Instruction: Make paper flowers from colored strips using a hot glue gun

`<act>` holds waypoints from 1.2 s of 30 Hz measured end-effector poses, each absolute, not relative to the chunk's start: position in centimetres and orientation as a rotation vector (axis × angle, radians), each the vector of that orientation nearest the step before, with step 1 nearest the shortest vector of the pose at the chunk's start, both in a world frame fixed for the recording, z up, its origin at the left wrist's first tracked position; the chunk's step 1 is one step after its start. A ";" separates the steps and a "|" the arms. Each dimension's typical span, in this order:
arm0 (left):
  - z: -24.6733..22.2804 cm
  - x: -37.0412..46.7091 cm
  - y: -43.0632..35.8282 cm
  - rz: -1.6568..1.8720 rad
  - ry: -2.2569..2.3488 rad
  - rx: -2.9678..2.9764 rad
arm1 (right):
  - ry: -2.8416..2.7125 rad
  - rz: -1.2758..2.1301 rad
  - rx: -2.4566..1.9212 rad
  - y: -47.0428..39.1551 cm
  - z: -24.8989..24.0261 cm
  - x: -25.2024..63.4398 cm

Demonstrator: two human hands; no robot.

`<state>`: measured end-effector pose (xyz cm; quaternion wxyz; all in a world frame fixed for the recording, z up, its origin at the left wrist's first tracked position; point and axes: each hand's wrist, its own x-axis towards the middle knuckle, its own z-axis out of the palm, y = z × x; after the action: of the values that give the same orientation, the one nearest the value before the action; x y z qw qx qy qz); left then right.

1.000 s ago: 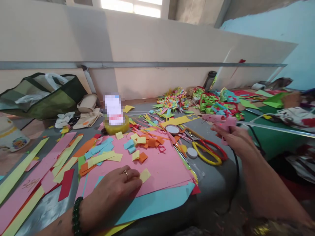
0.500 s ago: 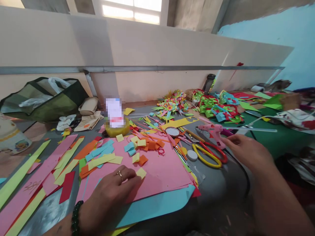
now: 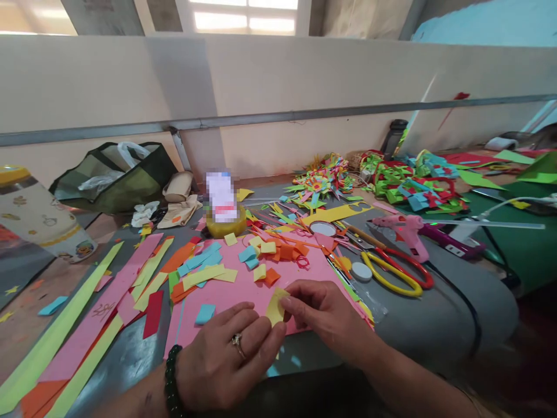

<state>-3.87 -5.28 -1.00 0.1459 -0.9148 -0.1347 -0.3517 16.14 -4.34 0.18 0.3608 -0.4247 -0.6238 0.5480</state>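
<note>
A small yellow paper piece [image 3: 275,307] is held up between both hands, above the near edge of a pink paper sheet [image 3: 237,293]. My right hand [image 3: 331,316] pinches its right side between thumb and fingers. My left hand [image 3: 232,354], with a ring and a dark bead bracelet, closes on its lower left side; the fingertips are partly hidden. On the pink sheet lie folded orange paper pieces [image 3: 285,251], a blue paper piece [image 3: 205,314] and pale yellow strips [image 3: 209,276]. To the right rests a pink glue gun [image 3: 409,232] with a clear glue stick in its back.
Scissors with yellow and red handles [image 3: 394,273] lie right of the sheet, by a white cap [image 3: 361,271]. Long paper strips [image 3: 104,307] cover the left. A roll of yellow tape [image 3: 226,225] props a blurred phone. Behind stand colourful paper heaps [image 3: 322,180] and a green bag [image 3: 117,180].
My right hand has left the glue gun and come to the middle, where it grips the yellow paper piece. The left hand has lifted that piece off the sheet. The view has shifted right.
</note>
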 end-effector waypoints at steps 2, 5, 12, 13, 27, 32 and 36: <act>-1.1 -3.7 -5.2 -1.206 -0.495 -2.730 | -1.592 1.438 -1.112 -4.2 0.2 16.1; -1.2 -3.5 -4.8 -1.642 -0.844 -2.874 | -1.583 1.421 -1.146 -4.2 0.1 15.8; -1.3 -3.0 -4.1 -2.282 -1.665 -2.949 | -1.558 1.327 -1.087 -4.2 -0.6 15.1; -1.4 -3.0 -4.0 -2.375 -1.740 -2.932 | -1.548 1.334 -1.073 -4.2 -0.7 15.0; -1.3 -2.8 -3.9 -2.765 -1.944 -2.881 | -1.484 1.388 -1.069 -4.5 -0.2 14.7; -1.2 -2.9 -3.8 -2.699 -1.789 -2.928 | -1.394 1.517 -1.029 -4.3 -0.1 14.9; -1.3 -3.0 -3.8 -2.557 -1.660 -2.919 | -1.330 1.536 -1.031 -4.1 -0.2 14.7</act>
<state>-2.98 -3.84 -1.25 -0.5138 -0.5933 -0.3373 -0.5198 14.71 -4.11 -0.18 0.4181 -0.4110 -0.5303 0.6124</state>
